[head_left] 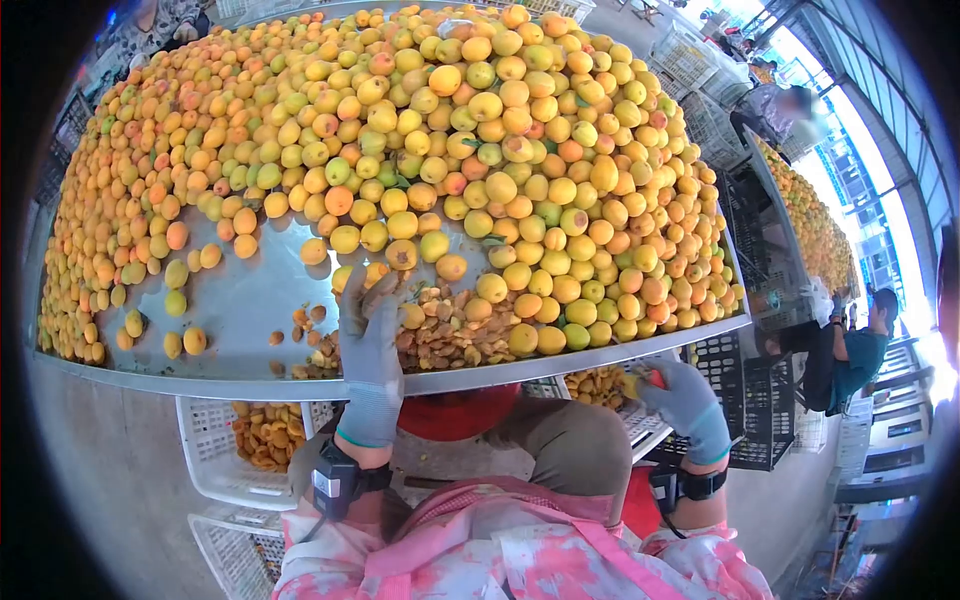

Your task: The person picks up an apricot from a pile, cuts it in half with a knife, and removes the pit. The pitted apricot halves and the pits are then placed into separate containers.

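Left hand [368, 345] spread, lengthwise up-table toward apricot [402, 255]; right hand [688, 400] clenches red object [654, 378].

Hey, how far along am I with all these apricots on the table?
Done: brown pits are piled at the metal table's near edge, and cut fruit sits in the white crate below. In hand: the left hand reaches toward the heap; the right hand grips a red object. Left: most of it, as whole apricots cover the table.
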Tool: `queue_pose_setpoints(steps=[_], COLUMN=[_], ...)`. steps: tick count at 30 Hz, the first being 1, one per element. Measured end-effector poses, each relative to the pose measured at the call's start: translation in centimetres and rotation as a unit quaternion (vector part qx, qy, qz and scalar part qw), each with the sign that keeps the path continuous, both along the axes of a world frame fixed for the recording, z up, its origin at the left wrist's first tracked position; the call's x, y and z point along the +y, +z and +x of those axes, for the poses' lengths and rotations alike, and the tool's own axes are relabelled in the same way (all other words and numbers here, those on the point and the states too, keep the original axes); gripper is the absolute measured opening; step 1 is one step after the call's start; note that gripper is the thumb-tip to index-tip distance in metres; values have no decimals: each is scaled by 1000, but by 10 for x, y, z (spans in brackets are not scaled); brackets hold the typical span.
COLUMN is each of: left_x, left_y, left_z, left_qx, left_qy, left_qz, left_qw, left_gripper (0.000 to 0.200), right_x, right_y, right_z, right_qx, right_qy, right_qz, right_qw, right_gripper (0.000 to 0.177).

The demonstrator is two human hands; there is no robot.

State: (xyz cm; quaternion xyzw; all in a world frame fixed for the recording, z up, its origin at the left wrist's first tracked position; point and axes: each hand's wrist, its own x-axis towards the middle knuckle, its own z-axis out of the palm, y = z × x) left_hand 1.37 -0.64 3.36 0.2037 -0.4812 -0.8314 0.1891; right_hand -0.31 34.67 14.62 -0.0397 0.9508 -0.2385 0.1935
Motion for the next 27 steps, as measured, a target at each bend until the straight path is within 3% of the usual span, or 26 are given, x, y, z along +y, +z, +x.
queue_pose_setpoints(steps=[2, 4, 7, 12, 14, 15, 16, 18, 20, 23, 25, 26, 27], left_x=[2, 1, -2, -7, -10, -11, -12, -15, -17, -14, -13, -13, -13], left_y=[-1, -5, -15, -9, -7, -8, -9, -10, -10, -5, -3, -3, -4], left_z=[-2, -5, -10, -18, -21, -22, -23, -25, -28, -27, -25, -24, -23], left_qx=[0, 2, 5, -11, -19, -11, -3, 13, 29, 20, -11, -9, 1], left_qy=[1, 6, 10, 24, 20, 11, 4, -2, -10, -24, -73, -68, -86], left_qz=[9, 15, 42, 51, 51, 40, 30, 55, 77, 112, 81, 81, 87], left_qw=[1000, 1000, 999, 998, 998, 999, 1000, 998, 997, 993, 994, 994, 992], left_gripper=[47, 46, 42, 37, 36, 36, 36, 34, 33, 32, 34, 34, 35], right_x=[8, -10, -75, -164, -180, -184, -183, -183, -184, -175, -174, -173, -180], right_y=[-2, 6, 16, -26, -54, -57, -67, -84, -82, -97, -98, -95, -77], right_z=[0, -13, -38, -80, -93, -99, -99, -96, -94, -97, -100, -99, -93], right_qx=[23, 21, -53, -56, -12, -40, -43, 86, 40, 66, 149, 150, 10], right_qy=[-19, -112, -131, -39, 36, 70, 73, 155, 150, 147, 152, 157, 52], right_qz=[43, -98, -208, -289, -256, -161, -157, 80, 94, 68, -42, -42, -178], right_qw=[999, 989, 968, 955, 966, 984, 984, 981, 983, 985, 976, 975, 983], right_gripper=[35, 35, 39, 42, 43, 47, 47, 52, 56, 57, 53, 53, 51])
